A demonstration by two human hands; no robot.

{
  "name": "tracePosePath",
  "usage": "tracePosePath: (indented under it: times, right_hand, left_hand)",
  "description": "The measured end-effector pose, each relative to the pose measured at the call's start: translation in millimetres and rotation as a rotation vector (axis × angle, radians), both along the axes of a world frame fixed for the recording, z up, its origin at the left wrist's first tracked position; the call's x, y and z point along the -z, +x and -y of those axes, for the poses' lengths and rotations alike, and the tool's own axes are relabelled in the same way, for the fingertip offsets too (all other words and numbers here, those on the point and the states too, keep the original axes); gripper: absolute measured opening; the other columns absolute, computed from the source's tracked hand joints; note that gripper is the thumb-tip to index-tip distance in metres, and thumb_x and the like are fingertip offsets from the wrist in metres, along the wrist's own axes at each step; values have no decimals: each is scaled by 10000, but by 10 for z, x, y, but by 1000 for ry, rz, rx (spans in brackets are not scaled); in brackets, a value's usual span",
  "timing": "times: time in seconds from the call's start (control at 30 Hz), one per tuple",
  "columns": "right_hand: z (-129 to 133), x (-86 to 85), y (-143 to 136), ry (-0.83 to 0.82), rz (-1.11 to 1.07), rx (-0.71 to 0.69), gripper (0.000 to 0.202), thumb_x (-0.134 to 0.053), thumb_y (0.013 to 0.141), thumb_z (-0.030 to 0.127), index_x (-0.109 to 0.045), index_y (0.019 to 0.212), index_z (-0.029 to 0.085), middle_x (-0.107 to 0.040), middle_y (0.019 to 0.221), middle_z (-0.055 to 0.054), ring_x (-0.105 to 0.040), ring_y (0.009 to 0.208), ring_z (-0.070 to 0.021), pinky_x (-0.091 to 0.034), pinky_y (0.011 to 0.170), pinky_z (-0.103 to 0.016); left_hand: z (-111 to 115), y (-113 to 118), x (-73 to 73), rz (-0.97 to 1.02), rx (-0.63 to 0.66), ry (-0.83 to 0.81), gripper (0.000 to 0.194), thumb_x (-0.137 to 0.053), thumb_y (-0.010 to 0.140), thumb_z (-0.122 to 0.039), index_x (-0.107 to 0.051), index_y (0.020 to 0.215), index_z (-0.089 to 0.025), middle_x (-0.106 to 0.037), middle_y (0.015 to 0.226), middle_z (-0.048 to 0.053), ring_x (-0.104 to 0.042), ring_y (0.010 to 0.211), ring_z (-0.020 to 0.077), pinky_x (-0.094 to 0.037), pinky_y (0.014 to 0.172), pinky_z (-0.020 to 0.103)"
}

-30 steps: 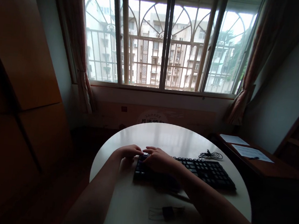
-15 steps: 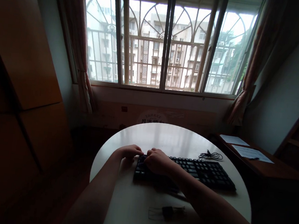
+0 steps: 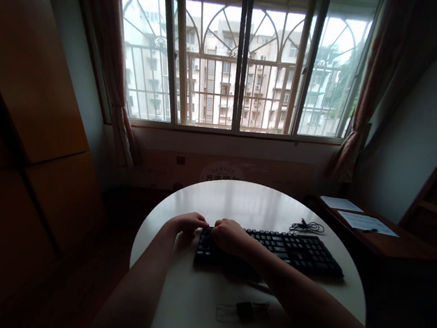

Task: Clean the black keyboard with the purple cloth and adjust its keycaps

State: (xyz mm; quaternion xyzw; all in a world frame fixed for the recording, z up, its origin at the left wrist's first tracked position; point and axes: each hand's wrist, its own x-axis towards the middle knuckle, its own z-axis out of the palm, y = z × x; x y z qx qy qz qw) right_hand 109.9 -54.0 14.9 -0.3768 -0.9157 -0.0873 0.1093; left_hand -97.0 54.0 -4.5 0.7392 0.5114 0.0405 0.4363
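A black keyboard point(image 3: 303, 255) lies on a round white table point(image 3: 238, 200), its left part under my hands. My left hand point(image 3: 189, 222) is at the keyboard's far left corner, with curled fingers and the fingertips against the edge. Over the left-hand keys, my right hand point(image 3: 230, 235) is closed in a fist-like pinch; whatever is between its fingers is hidden. Nearer to me lies a small black piece with thin wire loops point(image 3: 244, 309), perhaps a keycap puller. A thin, dim object point(image 3: 260, 285) shows partly beneath my right forearm.
A coiled black cable point(image 3: 306, 226) rests behind the keyboard. To the right, a low wooden table point(image 3: 410, 249) carries paper sheets point(image 3: 368, 224) and a dark pen point(image 3: 371, 231). A wooden cabinet point(image 3: 60, 130) stands at left, and a barred window point(image 3: 239, 66) is ahead.
The view has shifted very slightly. Both hands keep their places at the left end of the keyboard, with no clear movement of the objects.
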Motion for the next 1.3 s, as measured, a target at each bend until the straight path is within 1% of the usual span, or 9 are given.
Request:
tracePosePath:
  times: [0.13,0.27,0.37,0.6,0.73,0.9,1.13,1.3]
  right_hand:
    - [-19,43,-29,-7,-4,54,247,-463,913,166,-707,879,168,-676,884,-89,-592,758,-191,-411,693,-291]
    - [-5,44,-40,-18,15,29,250,-450,912,158,-699,892,158,-666,869,-98,-586,766,-198,-416,715,-303]
    - [3,39,-32,-23,19,17,240,-455,901,153,-696,896,158,-668,883,-96,-592,749,-194,-418,684,-295]
    - [-15,90,-68,-30,-31,112,241,-463,910,157,-703,923,168,-678,912,-85,-618,760,-183,-425,685,-276]
    - [17,43,-65,-24,1,77,234,-462,903,155,-696,904,159,-677,902,-84,-611,743,-180,-413,674,-278]
    - [31,-9,-26,-25,40,21,237,-452,912,156,-689,915,163,-673,903,-74,-597,740,-173,-393,678,-282]
    - [-26,47,-32,-24,-7,56,271,-434,942,195,-703,946,170,-678,912,-72,-595,754,-172,-387,703,-282]
    - [4,11,-52,-18,38,44,236,-455,921,164,-691,911,160,-677,895,-75,-599,771,-183,-397,727,-299]
  left_hand:
    - [-7,-4,10,26,-7,-22,556,-731,635,-610,-646,942,-153,-492,560,-34,-493,453,121,-330,406,209]
    - [8,5,9,44,-24,-46,547,-738,627,-602,-627,921,-155,-467,544,-49,-488,438,120,-341,408,216]
    - [5,5,10,45,-23,-45,542,-745,623,-596,-627,915,-155,-452,531,-55,-478,434,117,-355,417,219]
    - [25,16,-19,48,-15,-46,555,-746,611,-599,-634,916,-149,-485,562,-40,-492,457,119,-330,409,212]
    - [57,33,-41,51,-39,-49,540,-753,595,-574,-617,899,-149,-453,545,-62,-470,435,104,-336,411,212]
    - [37,22,-20,36,-31,-40,522,-734,618,-563,-614,915,-151,-462,552,-61,-506,446,121,-361,410,218]
    - [17,14,-18,22,-11,-49,519,-725,650,-567,-630,953,-156,-503,575,-40,-524,457,124,-355,402,208]
    - [32,21,-26,34,-32,-53,526,-738,636,-570,-626,934,-152,-482,551,-52,-499,439,114,-356,403,210]
